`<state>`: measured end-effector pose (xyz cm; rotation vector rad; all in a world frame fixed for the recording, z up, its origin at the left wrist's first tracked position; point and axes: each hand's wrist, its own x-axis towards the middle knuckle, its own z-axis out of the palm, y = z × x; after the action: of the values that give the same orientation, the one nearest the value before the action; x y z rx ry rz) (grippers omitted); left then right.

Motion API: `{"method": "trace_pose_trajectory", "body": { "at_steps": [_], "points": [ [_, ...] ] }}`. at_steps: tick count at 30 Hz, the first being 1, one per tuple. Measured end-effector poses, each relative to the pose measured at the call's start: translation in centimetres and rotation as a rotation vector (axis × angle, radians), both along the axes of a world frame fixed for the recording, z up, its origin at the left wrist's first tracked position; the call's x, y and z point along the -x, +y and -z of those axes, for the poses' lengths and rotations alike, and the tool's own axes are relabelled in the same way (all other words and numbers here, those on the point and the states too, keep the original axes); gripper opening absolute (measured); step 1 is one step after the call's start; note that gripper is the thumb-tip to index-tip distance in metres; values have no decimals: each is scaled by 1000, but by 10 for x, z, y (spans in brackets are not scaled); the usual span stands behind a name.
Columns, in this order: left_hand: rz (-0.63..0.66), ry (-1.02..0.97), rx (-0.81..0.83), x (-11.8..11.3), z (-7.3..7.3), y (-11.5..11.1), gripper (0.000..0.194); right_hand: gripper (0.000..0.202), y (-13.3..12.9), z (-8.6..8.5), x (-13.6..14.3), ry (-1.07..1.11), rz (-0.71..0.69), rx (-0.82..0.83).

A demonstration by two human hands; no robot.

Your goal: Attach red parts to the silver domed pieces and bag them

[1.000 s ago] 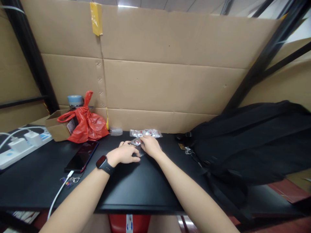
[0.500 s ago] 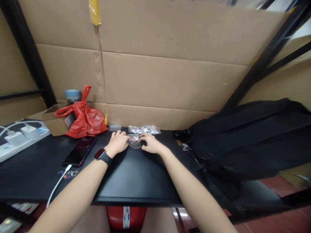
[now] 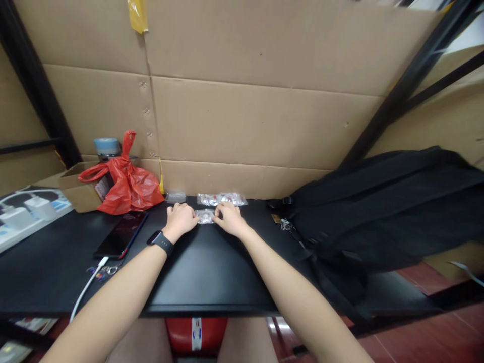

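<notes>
Between my hands a small clear plastic packet (image 3: 205, 217) with a round silvery thing inside lies on the black table. My left hand (image 3: 182, 220), with a dark watch on its wrist, has its fingers closed at the packet's left edge. At the right edge, the curled thumb and fingers of my right hand (image 3: 230, 219) pinch the plastic. Just behind lies a row of similar packets (image 3: 221, 199) with silvery round pieces. Flat clear plastic bags (image 3: 176, 197) rest to the left of that row.
A phone (image 3: 121, 236) with a white cable lies left of my arm. Behind it stand a red plastic bag (image 3: 132, 189), an open cardboard box (image 3: 80, 194) and a power strip (image 3: 34, 219). A black backpack (image 3: 385, 217) fills the right side. Cardboard (image 3: 242, 126) walls the back.
The clear flap that stuck out toward me from the packet no longer shows; the packet now looks like a flat strip between my fingers. The view has shifted slightly.
</notes>
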<state>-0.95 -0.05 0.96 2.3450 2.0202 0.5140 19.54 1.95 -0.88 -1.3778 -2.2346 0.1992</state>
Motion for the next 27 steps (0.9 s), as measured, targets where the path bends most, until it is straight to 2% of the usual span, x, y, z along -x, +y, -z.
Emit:
{"method": "trace_pose_trajectory", "body": {
  "at_steps": [3, 5, 8, 13, 17, 21, 25, 27],
  "points": [
    [61, -3, -41, 0, 0, -3, 15, 11, -4, -2, 5, 5, -119, -63],
    [178, -17, -48, 0, -1, -4, 20, 16, -6, -2, 7, -11, -202, -50],
    [280, -30, -16, 0, -3, -4, 28, 27, -8, -2, 9, -42, -199, 9],
    [282, -55, 51, 1, -2, -2, 51, 25, -8, -5, 8, 64, -108, 88],
    [237, -185, 72, 3, -2, 2, 46, 18, -7, -10, 7, 212, -81, 141],
    [180, -285, 98, 1, 2, 5, 45, 20, -5, -7, 5, 216, -32, 141],
    [123, -236, 10, -1, 6, 4, 45, 43, -3, -1, 2, 117, 28, 122],
    [129, -165, -51, -1, 6, 4, 40, 42, -3, 0, 1, 59, 23, 125]
  ]
}}
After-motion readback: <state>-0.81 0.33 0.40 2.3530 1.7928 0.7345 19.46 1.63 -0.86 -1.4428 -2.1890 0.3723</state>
